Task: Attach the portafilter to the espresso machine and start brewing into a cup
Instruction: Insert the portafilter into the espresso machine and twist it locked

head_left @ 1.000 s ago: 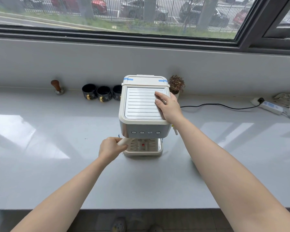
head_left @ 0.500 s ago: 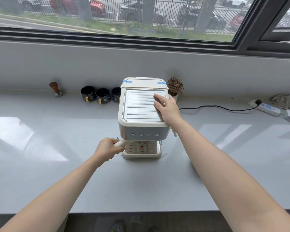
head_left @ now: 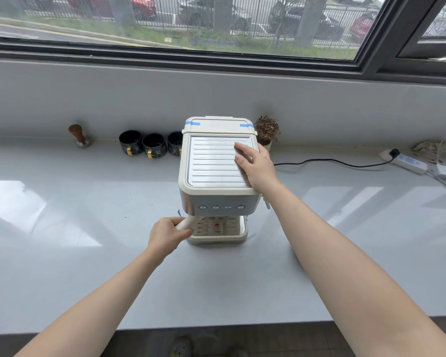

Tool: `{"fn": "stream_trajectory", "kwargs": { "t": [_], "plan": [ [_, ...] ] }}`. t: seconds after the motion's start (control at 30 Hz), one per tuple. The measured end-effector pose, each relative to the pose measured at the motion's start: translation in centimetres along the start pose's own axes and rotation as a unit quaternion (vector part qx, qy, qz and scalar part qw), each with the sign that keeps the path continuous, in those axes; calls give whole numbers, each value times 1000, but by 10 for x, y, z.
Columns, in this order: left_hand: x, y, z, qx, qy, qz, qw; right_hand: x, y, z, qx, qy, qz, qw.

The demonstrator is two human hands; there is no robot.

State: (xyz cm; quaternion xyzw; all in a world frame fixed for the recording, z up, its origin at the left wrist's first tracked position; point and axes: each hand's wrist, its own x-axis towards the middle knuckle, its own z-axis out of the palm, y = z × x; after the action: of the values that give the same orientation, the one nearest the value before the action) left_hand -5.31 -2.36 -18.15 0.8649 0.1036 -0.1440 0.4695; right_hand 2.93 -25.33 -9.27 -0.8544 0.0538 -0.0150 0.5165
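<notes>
A cream espresso machine [head_left: 214, 163] with a ribbed metal top stands in the middle of the white counter. My left hand [head_left: 166, 235] is closed around the cream portafilter handle [head_left: 186, 223], which sticks out to the left from under the machine's front; the portafilter's head is hidden beneath the machine. My right hand [head_left: 255, 164] lies flat on the right side of the machine's top, fingers spread. The drip tray [head_left: 232, 231] below holds no cup. Three dark cups [head_left: 153, 145] with gold handles stand in a row behind the machine on the left.
A wooden-handled tamper [head_left: 79, 136] stands at the back left. A small potted plant [head_left: 267, 131] sits behind the machine's right corner. A black cable [head_left: 327, 161] runs right to a power strip [head_left: 407, 162]. The counter's front edge [head_left: 216, 327] is near me.
My left hand and the portafilter handle have shifted slightly left and back again under the machine's front. My right hand has stayed on the top. The camera has tilted a little.
</notes>
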Motion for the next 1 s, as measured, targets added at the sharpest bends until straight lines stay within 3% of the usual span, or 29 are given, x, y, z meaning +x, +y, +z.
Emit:
{"fn": "stream_trajectory", "kwargs": {
  "t": [0.2,0.5,0.6,0.67,0.73,1.0],
  "plan": [
    [-13,-2,26,4,59,-27,998,0,0,1,4,3,0,1000],
    [-33,13,70,25,67,-81,994,1,-1,-2,0,12,-9,1000],
    [-30,10,57,-99,-35,-75,992,1,-1,-1,5,11,-9,1000],
    [-28,4,42,-224,-165,-98,956,0,-2,-3,3,6,-9,1000],
    [-31,0,37,-281,-227,-136,922,1,-1,-2,4,7,-12,1000],
    [-44,14,89,-415,-60,-218,881,2,1,0,7,13,-17,1000]
  ]
}}
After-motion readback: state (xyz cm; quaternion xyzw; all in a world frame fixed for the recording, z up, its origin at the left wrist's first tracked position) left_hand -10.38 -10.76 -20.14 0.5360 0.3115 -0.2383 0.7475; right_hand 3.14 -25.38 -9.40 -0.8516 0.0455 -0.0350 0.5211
